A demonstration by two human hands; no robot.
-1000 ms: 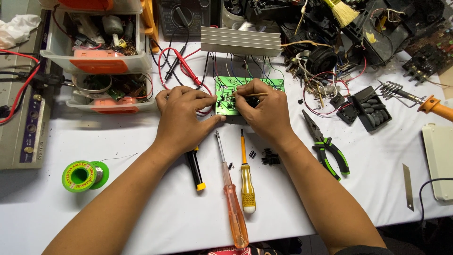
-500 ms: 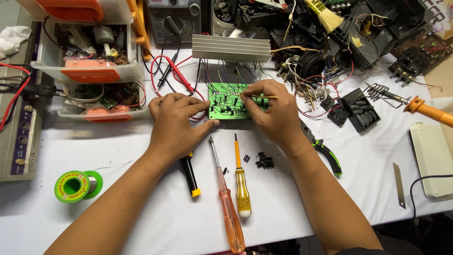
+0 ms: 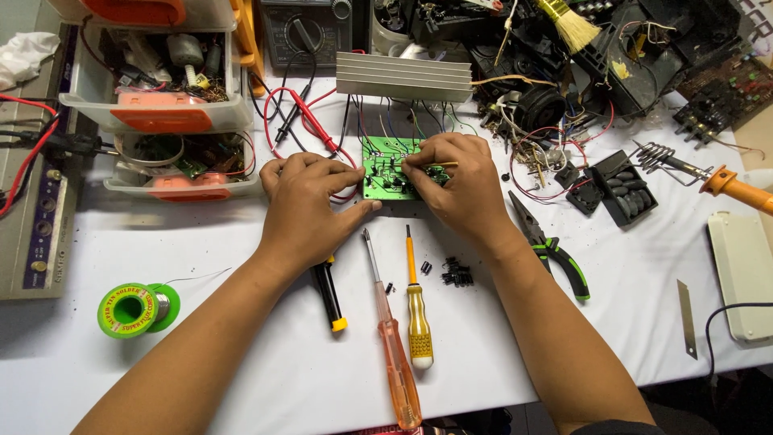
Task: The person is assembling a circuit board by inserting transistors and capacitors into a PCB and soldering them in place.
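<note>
A flat green circuit board (image 3: 392, 171) studded with small components lies on the white table (image 3: 241, 370) below a ribbed metal heat sink (image 3: 403, 76). The left hand (image 3: 310, 211) presses its edge with curled fingers, thumb against the lower rim. The right hand (image 3: 460, 187) pinches a thin yellowish pin (image 3: 444, 165) over the board; glossy plastic-handled screwdrivers (image 3: 403, 322) lie just below.

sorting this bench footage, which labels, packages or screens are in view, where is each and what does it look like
Solder spool: near left of the table, green reel with a round yellow-green label.
Grey device: far left edge, long box with a dark blue printed strip.
Yellow screwdriver: below the right hand, handle printed in dark marks.
Multimeter: top centre, dark, dial showing; screen out of view.
</note>
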